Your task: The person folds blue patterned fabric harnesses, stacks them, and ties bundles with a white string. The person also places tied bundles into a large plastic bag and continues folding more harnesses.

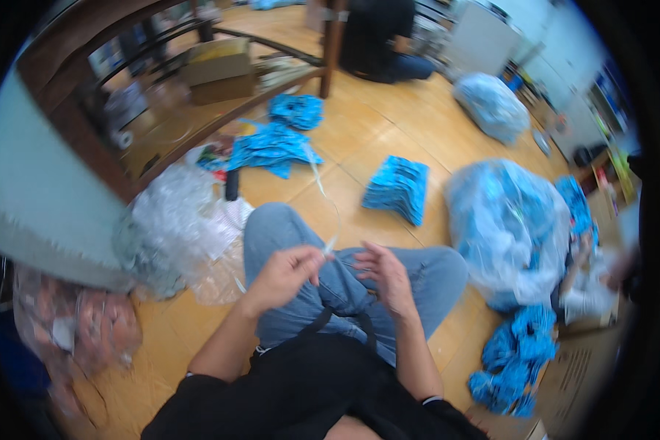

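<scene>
Cross-legged on the floor (pixel 374 139), we pinch a thin clear strip (pixel 328 246) in our left hand (pixel 286 275), raised over the lap for a close look. Our right hand (pixel 389 275) waits beside it, fingers loosely spread. Blue packets (pixel 397 188) lie stacked within reach.

glossy wood floor (pixel 389 139), crinkled plastic bag (pixel 510 227)

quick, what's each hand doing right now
Left hand: closed, pinching a thin clear strip.
Right hand: open, holding nothing, beside the strip's lower end.
</scene>
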Available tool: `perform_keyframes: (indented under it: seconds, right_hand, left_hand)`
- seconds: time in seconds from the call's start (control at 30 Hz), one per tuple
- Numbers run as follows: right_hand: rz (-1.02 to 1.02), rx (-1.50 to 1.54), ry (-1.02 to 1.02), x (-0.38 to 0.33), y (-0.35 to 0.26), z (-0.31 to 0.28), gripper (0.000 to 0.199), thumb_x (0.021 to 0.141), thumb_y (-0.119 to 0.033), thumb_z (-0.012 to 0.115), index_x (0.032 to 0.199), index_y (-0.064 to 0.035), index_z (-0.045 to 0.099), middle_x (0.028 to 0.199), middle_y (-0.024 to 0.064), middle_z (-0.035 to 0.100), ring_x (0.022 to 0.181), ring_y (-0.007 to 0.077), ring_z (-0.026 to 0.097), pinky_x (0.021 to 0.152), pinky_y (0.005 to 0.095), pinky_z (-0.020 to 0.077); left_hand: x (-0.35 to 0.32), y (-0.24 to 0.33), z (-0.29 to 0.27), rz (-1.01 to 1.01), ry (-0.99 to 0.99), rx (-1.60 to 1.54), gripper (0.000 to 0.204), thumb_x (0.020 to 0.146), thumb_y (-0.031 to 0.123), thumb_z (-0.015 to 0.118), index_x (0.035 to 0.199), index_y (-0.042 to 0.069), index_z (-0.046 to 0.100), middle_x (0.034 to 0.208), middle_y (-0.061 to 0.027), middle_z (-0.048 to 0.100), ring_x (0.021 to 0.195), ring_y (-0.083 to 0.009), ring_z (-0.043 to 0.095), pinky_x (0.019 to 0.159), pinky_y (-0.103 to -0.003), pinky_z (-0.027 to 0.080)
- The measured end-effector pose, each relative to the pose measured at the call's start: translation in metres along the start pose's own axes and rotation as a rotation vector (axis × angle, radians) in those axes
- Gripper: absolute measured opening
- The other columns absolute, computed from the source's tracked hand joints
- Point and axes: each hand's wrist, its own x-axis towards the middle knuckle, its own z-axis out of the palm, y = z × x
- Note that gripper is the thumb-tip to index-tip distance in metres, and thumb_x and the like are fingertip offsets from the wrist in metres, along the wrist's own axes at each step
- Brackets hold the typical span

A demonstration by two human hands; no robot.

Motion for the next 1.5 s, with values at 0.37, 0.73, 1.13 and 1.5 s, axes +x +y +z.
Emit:
perform_keyframes:
  seconds: [0.37,0.73,1.13,1.5]
  right_hand:
    - [0.075,0.107,0.216,0.029,-0.023,0.005,0.038,0.102,-0.034,0.042,0.097,-0.003,0.064,0.096,0.0065,0.066,0.083,0.0101,0.059,0.077,0.0257,0.0474]
    - [0.032,-0.6,0.543,0.067,-0.034,-0.092,0.04,0.096,-0.029,0.054,0.123,0.0014,0.055,0.11,0.0149,0.063,0.095,0.0222,0.063,0.08,0.0328,0.0504]
    - [-0.081,-1.241,0.082,0.201,-0.024,-0.176,0.057,0.081,-0.03,0.071,0.124,0.0017,0.053,0.113,0.019,0.059,0.11,0.0347,0.056,0.093,0.0405,0.0457]
    - [0.355,-1.491,-0.31,0.29,0.043,-0.234,0.065,0.062,-0.052,0.079,0.1,-0.0014,0.063,0.106,0.0183,0.066,0.1,0.0318,0.064,0.086,0.0418,0.0509]
  left_hand:
    - [-0.001,-0.029,-0.009,-0.187,-0.191,0.046,0.028,0.099,0.021,0.05,0.104,-0.001,0.067,0.06,0.0009,0.054,0.054,-0.004,0.048,0.052,-0.019,0.038]
    - [0.075,-0.042,-0.045,-0.171,0.546,-0.951,0.024,0.1,0.028,0.048,0.108,0.007,0.057,0.061,0.0034,0.045,0.042,-0.006,0.037,0.037,-0.021,0.027]
    - [0.283,-0.229,0.086,-0.936,0.228,-1.169,0.014,0.096,0.019,0.048,0.103,0.009,0.055,0.075,-0.0013,0.059,0.053,-0.0106,0.045,0.039,-0.022,0.031]
    - [0.32,-0.34,0.161,-0.857,0.499,-1.198,0.027,0.093,0.011,0.044,0.117,0.003,0.053,0.122,-0.0094,0.056,0.12,-0.0252,0.05,0.107,-0.044,0.036]
